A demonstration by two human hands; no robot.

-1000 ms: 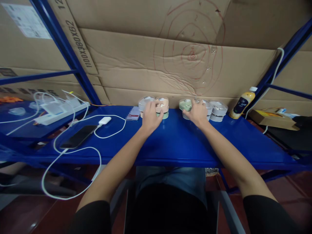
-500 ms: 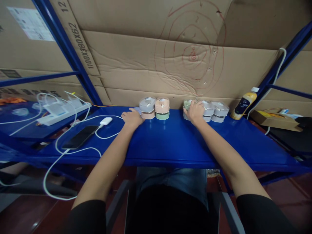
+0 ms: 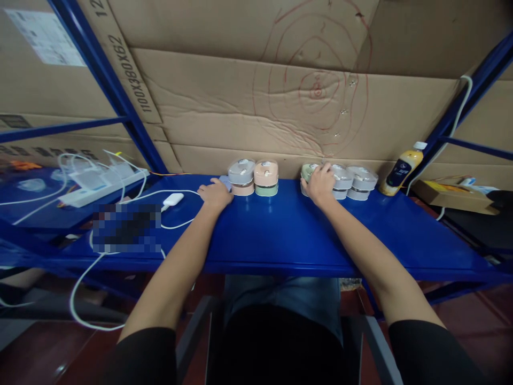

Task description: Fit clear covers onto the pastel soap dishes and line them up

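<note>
My left hand (image 3: 216,194) is curled over a low lilac box (image 3: 226,182), which it mostly hides. Just right of it stands a small two-tier box with a grey upper part and pink base (image 3: 242,176). Beside that is a box with a peach top and green base (image 3: 266,177). My right hand (image 3: 319,185) wraps around a similar box with a green top (image 3: 308,171), covering much of it. Two grey boxes, a nearer one (image 3: 341,179) and an outer one (image 3: 362,183), stand to the right of this hand.
On the blue table (image 3: 276,240), a drink bottle (image 3: 403,169) stands at right. A white power strip (image 3: 104,187), a charger (image 3: 173,199), cables and a pixelated dark object (image 3: 127,227) lie at left. Cardboard (image 3: 224,96) backs the table; an open carton (image 3: 452,198) lies far right.
The view has shifted very slightly. Both hands stay at the same boxes, and the boxes have not visibly moved.
</note>
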